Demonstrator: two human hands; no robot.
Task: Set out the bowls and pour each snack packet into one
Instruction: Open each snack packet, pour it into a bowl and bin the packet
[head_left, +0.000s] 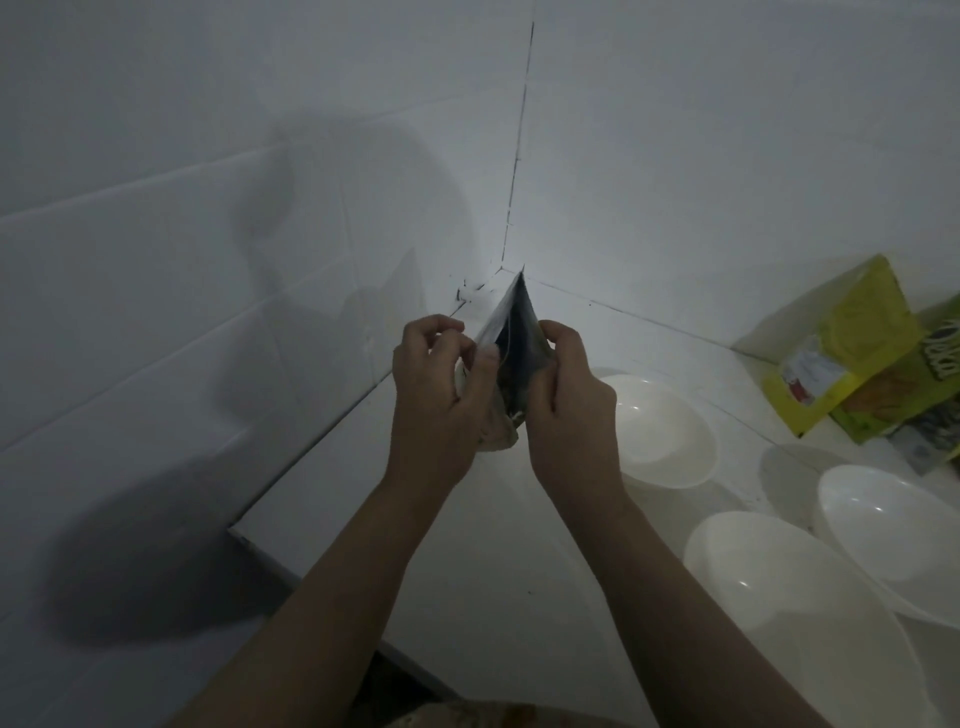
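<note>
At the bottom of the frame your two bare arms reach up from the lower edge toward the middle. To the lower right, close to you, a white bowl (779, 577) sits on the white counter (467, 545). A second white bowl (893, 525) is just beside it at the right edge, and their rims seem to overlap a little.

In the middle of the frame both your hands hold a snack packet (511, 353) up above the counter. Your left hand (441, 400) pinches the left side of the packet's top with thumb and fingers curled tight. Your right hand (566, 400) pinches the right side the same way. The packet stands up with one pointy corner at the top. Its top looks pulled apart, with a dark gap between the two sides.

Just right of your right hand, a third white bowl (660, 431) sits on the counter, partly behind your hand. It looks empty.

Farther back at the right edge, yellow and green snack packets (852, 358) lean against the wall. A darker packet (930, 436) lies just in front of them.

Behind it all, white tiled walls (260, 208) meet in a corner, with your shadow on the left one.
</note>
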